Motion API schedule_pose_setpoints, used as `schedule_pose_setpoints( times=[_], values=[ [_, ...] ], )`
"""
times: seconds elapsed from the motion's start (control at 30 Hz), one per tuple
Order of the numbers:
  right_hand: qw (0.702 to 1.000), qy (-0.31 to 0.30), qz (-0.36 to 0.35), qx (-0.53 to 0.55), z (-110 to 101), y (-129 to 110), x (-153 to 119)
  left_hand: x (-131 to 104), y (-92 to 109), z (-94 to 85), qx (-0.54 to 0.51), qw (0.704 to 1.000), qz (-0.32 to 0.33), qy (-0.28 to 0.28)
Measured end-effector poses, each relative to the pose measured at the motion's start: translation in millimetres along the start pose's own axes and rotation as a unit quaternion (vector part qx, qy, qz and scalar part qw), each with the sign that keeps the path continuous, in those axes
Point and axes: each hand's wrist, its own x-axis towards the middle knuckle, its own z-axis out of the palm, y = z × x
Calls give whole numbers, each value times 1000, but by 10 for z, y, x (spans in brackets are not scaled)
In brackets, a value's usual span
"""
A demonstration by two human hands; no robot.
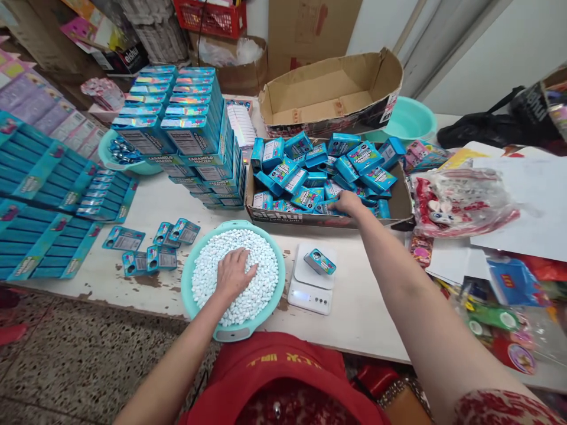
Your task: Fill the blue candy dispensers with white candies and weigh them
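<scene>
My left hand lies on the white candies that fill a mint-green basin, its fingers apart. My right hand reaches over the front edge of a cardboard box full of small blue boxes. Its fingers are at a blue box near that edge, and the fingertips are partly hidden. Between my arms, a blue box with a round hole lies tilted on a small white scale.
Stacked blue display boxes stand behind the basin. Several small blue boxes lie to its left. An open cardboard box and a green bowl are at the back. A plastic bag and papers lie at the right.
</scene>
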Motion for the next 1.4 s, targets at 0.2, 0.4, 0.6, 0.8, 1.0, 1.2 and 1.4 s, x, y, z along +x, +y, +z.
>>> schedule_pose_setpoints(
  times=[0.2, 0.4, 0.6, 0.8, 1.0, 1.2, 1.4],
  values=[
    [997, 22, 15, -75, -827, -336, -330, 175, -53, -54, 62, 997, -30, -30],
    [960, -82, 61, 260, -983, -387, -1621, 292, -113, -82, 11, 996, -62, -63],
    [907, -216, 187, 308, -336, -375, -2527, 287, -202, -201, -345, 919, -192, 3],
    [912, -293, 132, 255, -70, -422, -2618, 154, -219, -338, -785, 556, -270, -21],
    [856, -323, 212, 342, 46, -547, -2587, 116, -247, -360, -889, 344, -301, -23],
    [763, -373, 254, 462, 149, -707, -2562, 93, -237, -346, -892, 303, -336, -17],
    [696, -364, 325, 527, 235, -843, -2538, 73, -226, -332, -885, 291, -361, -23]
  ],
)
